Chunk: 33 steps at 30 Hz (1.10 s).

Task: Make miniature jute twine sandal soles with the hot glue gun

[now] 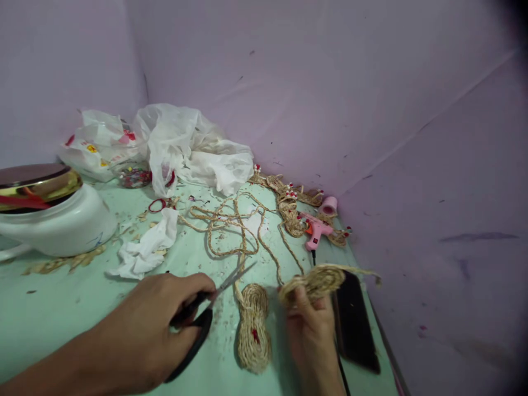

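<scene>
My left hand [165, 324] grips black-handled scissors [225, 289] by the finger loops, with the blades parted and pointing up and to the right. In my right hand [311, 324] is a coil of braided straw cord [319, 283], pinched between thumb and fingers; a short loose end sticks out to the right. Between the hands a second straw coil [253, 330], wound in a long figure with a red tie at its middle, lies flat on the table. Loose braided cord [233, 253] trails in loops behind both coils.
A pink glue gun [317, 230], a pink roll [329, 205] and a dark phone [355, 324] lie to the right. Finished-looking straw pieces [289, 212] line the wall. White plastic bags [193, 148], crumpled tissue [148, 245] and a white pot [61, 220] stand left and behind.
</scene>
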Available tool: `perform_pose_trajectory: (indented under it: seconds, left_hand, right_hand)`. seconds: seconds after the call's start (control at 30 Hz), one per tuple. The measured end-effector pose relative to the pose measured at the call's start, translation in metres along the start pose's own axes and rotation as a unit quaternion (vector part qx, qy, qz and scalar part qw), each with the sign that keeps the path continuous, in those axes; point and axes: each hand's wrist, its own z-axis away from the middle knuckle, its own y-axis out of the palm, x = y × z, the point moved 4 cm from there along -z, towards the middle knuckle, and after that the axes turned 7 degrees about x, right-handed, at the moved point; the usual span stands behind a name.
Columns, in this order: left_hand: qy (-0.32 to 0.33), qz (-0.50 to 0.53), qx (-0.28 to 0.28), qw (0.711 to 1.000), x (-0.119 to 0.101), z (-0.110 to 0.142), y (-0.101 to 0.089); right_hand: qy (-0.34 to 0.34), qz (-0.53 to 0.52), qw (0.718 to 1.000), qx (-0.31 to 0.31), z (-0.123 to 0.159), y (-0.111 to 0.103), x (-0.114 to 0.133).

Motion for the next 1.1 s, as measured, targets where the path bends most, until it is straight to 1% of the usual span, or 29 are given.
perform_pose_trajectory:
  seconds: [0.07, 0.1, 0.17, 0.23, 0.33, 0.4, 0.47, 0.6, 0.73, 0.93, 1.0, 1.1]
  left_hand:
    - [-0.014, -0.048, 0.01, 0.999, 0.001, 0.0, 0.009]
    - [-0.018, -0.068, 0.012, 0.997, 0.001, 0.001, 0.014]
    - [-0.018, -0.095, 0.004, 0.995, -0.001, 0.001, 0.022]
    - [-0.01, -0.112, 0.001, 0.994, -0.002, 0.002, 0.026]
    - [0.032, -0.122, -0.002, 0.992, -0.005, 0.003, 0.027]
    - [0.058, -0.13, -0.016, 0.99, -0.006, 0.005, 0.026]
    - [0.062, -0.143, -0.035, 0.987, -0.006, 0.008, 0.025]
    - [0.063, -0.153, -0.05, 0.985, -0.007, 0.01, 0.024]
    - [0.066, -0.139, -0.023, 0.988, -0.007, 0.009, 0.023]
    - [0.028, -0.132, -0.003, 0.991, -0.009, 0.009, 0.023]
    - [0.019, -0.107, 0.014, 0.994, -0.009, 0.009, 0.025]
    - [0.026, -0.048, 0.054, 0.997, -0.009, 0.008, 0.028]
  right_hand:
    - [0.046, -0.013, 0.997, 0.066, 0.007, 0.013, -0.005]
    - [0.066, -0.021, 0.994, 0.086, 0.012, 0.018, -0.007]
    - [0.092, -0.035, 0.99, 0.106, 0.019, 0.024, -0.01]
    - [0.107, -0.043, 0.987, 0.115, 0.021, 0.026, -0.011]
    - [0.133, -0.044, 0.977, 0.161, 0.021, 0.027, -0.013]
    - [0.157, -0.04, 0.967, 0.197, 0.022, 0.029, -0.015]
    - [0.172, -0.033, 0.961, 0.215, 0.024, 0.03, -0.018]
    - [0.159, -0.001, 0.961, 0.225, 0.029, 0.032, -0.02]
    - [0.137, 0.045, 0.959, 0.244, 0.033, 0.034, -0.021]
    - [0.113, 0.078, 0.958, 0.251, 0.035, 0.034, -0.022]
    - [0.114, 0.092, 0.955, 0.257, 0.036, 0.033, -0.023]
    - [0.127, 0.095, 0.949, 0.274, 0.037, 0.03, -0.026]
